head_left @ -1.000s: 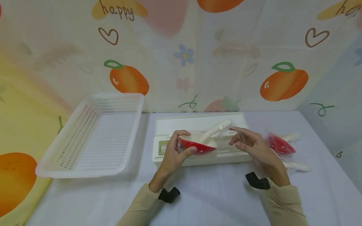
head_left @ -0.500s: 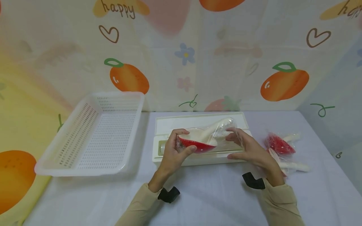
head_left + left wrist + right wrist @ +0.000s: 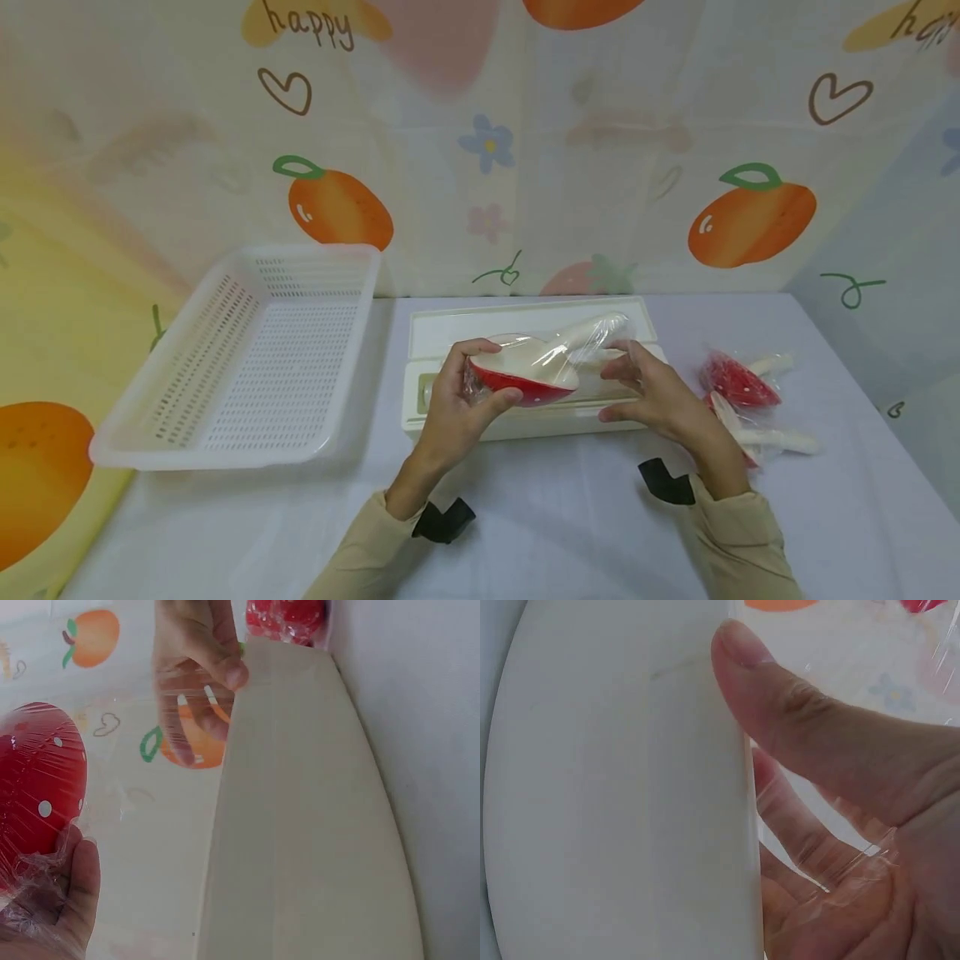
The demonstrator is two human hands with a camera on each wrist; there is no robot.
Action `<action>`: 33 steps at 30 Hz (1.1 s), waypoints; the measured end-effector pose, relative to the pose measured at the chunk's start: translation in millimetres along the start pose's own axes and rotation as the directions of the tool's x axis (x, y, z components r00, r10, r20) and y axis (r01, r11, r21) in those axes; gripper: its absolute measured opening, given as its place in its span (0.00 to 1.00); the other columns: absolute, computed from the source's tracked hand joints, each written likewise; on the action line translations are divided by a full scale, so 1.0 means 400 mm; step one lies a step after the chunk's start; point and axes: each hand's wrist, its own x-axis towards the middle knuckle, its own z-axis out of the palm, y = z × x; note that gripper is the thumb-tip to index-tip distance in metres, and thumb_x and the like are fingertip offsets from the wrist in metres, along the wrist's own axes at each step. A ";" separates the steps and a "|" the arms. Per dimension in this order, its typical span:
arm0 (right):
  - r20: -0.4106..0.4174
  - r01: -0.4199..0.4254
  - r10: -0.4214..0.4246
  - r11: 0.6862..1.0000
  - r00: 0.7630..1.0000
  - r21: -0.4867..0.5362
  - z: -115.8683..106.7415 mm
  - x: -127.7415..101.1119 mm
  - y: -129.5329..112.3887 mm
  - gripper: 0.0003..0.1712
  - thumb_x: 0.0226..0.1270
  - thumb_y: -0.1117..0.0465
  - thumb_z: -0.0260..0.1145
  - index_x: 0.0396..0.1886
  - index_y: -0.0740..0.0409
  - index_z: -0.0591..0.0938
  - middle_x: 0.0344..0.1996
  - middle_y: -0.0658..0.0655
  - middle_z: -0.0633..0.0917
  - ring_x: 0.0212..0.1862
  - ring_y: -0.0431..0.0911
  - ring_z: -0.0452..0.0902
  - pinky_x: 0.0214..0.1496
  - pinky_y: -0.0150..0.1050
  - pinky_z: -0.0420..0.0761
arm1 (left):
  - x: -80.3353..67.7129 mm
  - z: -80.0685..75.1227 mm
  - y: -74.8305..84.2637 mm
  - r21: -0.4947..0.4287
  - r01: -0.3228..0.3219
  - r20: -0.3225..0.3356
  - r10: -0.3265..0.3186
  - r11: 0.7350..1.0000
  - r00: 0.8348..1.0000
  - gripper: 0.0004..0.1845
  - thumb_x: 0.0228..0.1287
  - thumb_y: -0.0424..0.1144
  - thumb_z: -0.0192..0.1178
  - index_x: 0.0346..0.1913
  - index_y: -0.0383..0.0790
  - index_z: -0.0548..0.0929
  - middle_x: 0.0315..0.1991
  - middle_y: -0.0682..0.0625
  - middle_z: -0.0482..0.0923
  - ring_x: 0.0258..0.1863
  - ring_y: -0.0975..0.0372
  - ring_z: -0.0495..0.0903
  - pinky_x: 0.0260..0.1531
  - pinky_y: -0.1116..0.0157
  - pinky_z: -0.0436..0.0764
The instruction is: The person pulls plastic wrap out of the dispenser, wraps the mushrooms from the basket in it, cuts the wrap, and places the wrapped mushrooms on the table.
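Note:
A red scoop (image 3: 525,385) with white dots, a cream inside and a cream handle is wrapped in clear film (image 3: 592,337). My left hand (image 3: 486,373) grips its bowl end above the cream box (image 3: 525,321). In the left wrist view the red bowl (image 3: 34,780) lies against my left thumb (image 3: 67,892). My right hand (image 3: 617,385) is at the handle end, with fingers and thumb curled on the loose film. The right wrist view has film (image 3: 840,862) stretched over the fingers and the thumb (image 3: 780,697) beside the box edge (image 3: 615,787).
A white perforated basket (image 3: 247,358) stands at the left of the table. Wrapped red scoops (image 3: 738,379) with cream handles lie at the right. The long cream box lies across the middle, under both hands. Patterned fruit sheeting forms the back and side walls.
My right hand has moved left to the handle end and closed its fingers on the film. The left hand keeps the scoop almost in place, slightly higher.

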 end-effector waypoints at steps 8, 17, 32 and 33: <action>-0.021 -0.049 0.048 0.997 0.999 -0.057 -0.003 -0.002 -0.008 0.47 0.49 0.62 0.81 0.66 0.65 0.65 0.47 0.65 0.85 0.59 0.65 0.77 0.65 0.63 0.72 | -0.007 0.004 0.037 0.028 -0.083 0.002 0.083 0.996 0.997 0.31 0.61 0.46 0.70 0.60 0.37 0.68 0.61 0.40 0.72 0.57 0.51 0.74 0.52 0.63 0.84; -0.050 0.023 -0.026 0.997 0.998 -0.068 -0.008 -0.018 -0.006 0.41 0.50 0.59 0.80 0.62 0.63 0.72 0.49 0.63 0.84 0.52 0.57 0.79 0.55 0.44 0.81 | -0.012 -0.022 0.073 0.192 -0.045 0.228 0.000 0.980 0.974 0.30 0.55 0.35 0.74 0.59 0.45 0.72 0.56 0.48 0.80 0.50 0.59 0.80 0.51 0.65 0.82; 0.098 0.135 -0.125 0.986 0.987 -0.095 -0.111 -0.167 -0.085 0.19 0.68 0.58 0.68 0.57 0.52 0.79 0.51 0.54 0.84 0.47 0.33 0.80 0.46 0.30 0.82 | -0.033 -0.020 0.125 0.592 -0.041 0.454 -0.290 0.805 0.842 0.28 0.53 0.55 0.73 0.56 0.57 0.75 0.48 0.65 0.78 0.50 0.66 0.72 0.54 0.61 0.75; 0.137 0.135 -0.123 0.987 0.983 -0.083 -0.103 -0.170 -0.090 0.21 0.67 0.56 0.68 0.58 0.51 0.79 0.51 0.52 0.84 0.47 0.33 0.79 0.45 0.31 0.82 | -0.035 -0.019 0.125 0.610 -0.042 0.453 -0.304 0.791 0.838 0.28 0.53 0.56 0.73 0.56 0.57 0.75 0.48 0.65 0.78 0.50 0.66 0.72 0.53 0.61 0.75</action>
